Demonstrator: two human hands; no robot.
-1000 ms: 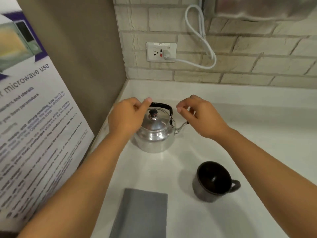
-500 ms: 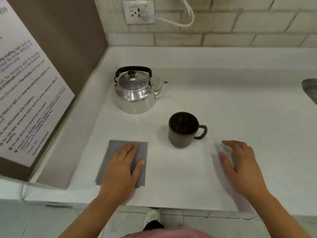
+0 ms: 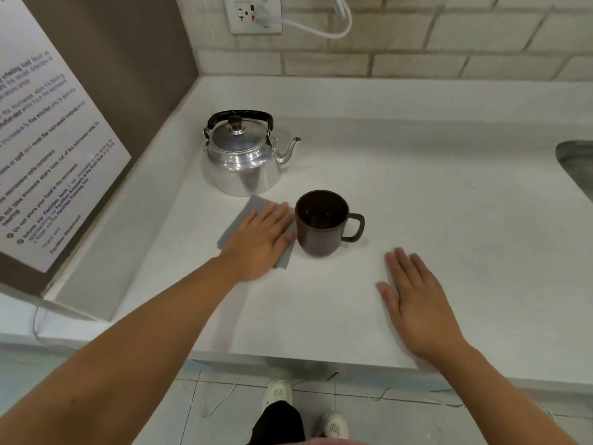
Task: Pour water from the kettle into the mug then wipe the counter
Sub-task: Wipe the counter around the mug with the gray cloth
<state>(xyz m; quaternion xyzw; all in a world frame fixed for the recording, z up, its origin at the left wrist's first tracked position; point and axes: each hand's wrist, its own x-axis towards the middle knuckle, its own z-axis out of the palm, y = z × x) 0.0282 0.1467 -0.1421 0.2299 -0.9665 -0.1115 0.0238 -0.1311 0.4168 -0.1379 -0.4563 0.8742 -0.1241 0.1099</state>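
Observation:
A shiny metal kettle with a black handle stands at the back left of the white counter, spout to the right. A dark brown mug stands in front of it, handle to the right. My left hand lies flat, fingers spread, on a grey cloth pressed to the counter between kettle and mug; its fingertips nearly touch the mug. My right hand rests flat and open on the bare counter, right of the mug and nearer the front edge.
A brown side panel with a printed notice walls off the left. A brick wall with a socket and white cable runs along the back. A metal sink edge shows at far right. Floor and shoes lie below the counter's front edge.
My left hand has slid the grey cloth away from the front edge, up toward the kettle and mug. The right hand stays flat on the counter. A second ago both hands were at the kettle.

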